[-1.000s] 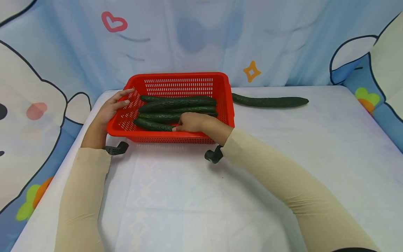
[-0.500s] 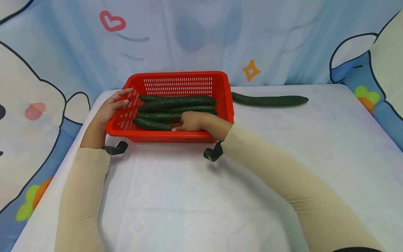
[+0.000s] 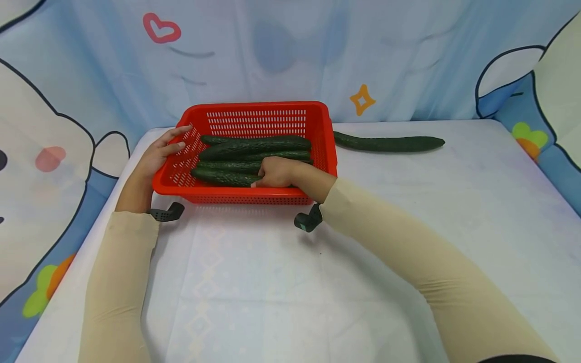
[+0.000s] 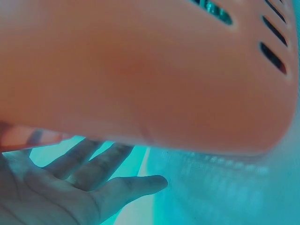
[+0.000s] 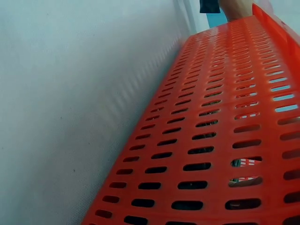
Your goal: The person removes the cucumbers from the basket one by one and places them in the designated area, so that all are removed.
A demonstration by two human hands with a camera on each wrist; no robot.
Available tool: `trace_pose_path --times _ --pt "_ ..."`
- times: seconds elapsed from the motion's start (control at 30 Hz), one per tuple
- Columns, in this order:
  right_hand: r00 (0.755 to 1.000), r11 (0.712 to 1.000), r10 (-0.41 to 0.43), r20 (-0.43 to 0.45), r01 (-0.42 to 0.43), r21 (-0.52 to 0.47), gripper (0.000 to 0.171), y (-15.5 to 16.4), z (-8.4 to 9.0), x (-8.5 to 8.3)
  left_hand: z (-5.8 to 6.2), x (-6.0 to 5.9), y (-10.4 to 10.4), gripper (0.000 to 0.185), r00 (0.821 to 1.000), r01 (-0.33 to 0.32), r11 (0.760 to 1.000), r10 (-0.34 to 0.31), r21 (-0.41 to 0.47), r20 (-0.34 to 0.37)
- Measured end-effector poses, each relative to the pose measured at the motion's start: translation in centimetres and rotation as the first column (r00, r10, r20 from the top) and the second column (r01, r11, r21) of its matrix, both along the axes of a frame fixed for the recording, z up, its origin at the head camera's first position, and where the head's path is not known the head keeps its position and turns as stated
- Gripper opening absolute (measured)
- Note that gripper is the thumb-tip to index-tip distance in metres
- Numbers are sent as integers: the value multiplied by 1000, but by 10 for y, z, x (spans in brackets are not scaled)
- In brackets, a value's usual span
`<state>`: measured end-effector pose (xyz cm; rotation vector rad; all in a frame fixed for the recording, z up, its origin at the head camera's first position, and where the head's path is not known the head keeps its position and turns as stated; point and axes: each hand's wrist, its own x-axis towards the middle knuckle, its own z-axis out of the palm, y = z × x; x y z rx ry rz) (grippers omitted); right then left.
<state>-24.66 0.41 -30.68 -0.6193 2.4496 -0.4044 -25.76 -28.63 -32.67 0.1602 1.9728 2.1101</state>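
A red plastic basket (image 3: 254, 197) with slotted walls holds several dark green cucumbers (image 3: 265, 146) lying lengthwise. My left hand (image 3: 156, 157) rests against the basket's left end, fingers straight and reaching over the rim. In the left wrist view, the same hand (image 4: 70, 187) shows its fingers spread beside the basket wall (image 4: 150, 84). Inside the basket, my right hand (image 3: 278, 172) has curled fingers on the front cucumber (image 3: 224, 177), its thumb near the front rim. The right wrist view is filled by the basket's outer wall (image 5: 187, 101), which hides the right hand.
Behind and right of the basket, another long cucumber (image 3: 390, 144) lies on the white-covered table (image 3: 254, 282), its left end partly hidden by the basket. A patterned blue curtain (image 3: 290, 60) hangs along the back edge. Dark wrist cameras (image 3: 308, 218) jut below both wrists.
My right hand has shifted very slightly right and up on the front cucumber. The left hand keeps its place on the basket, and the whole scene sits a little higher in view.
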Motion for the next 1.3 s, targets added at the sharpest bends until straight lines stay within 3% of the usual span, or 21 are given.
trace_pose_path --times 0.2,0.43,0.63,0.9,1.3 --pt "1000 1000 -16 -8 16 -6 56 0 0 0 -1 0 0 45 1000 -7 1000 7 2 14" --pt "993 1000 -20 -114 22 12 48 0 1 -1 1 1 1 44 999 -27 1000 27 -1 31" --pt "995 1000 -2 -98 3 12 49 0 0 0 2 1 2 44 999 -35 999 35 3 41" --pt "987 999 8 -163 -15 -46 47 2 1 3 1 1 1 44 999 -21 1000 21 22 28" --pt "971 988 -81 -226 49 -145 47 4 3 10 7 8 5 45 999 -9 999 7 43 33"
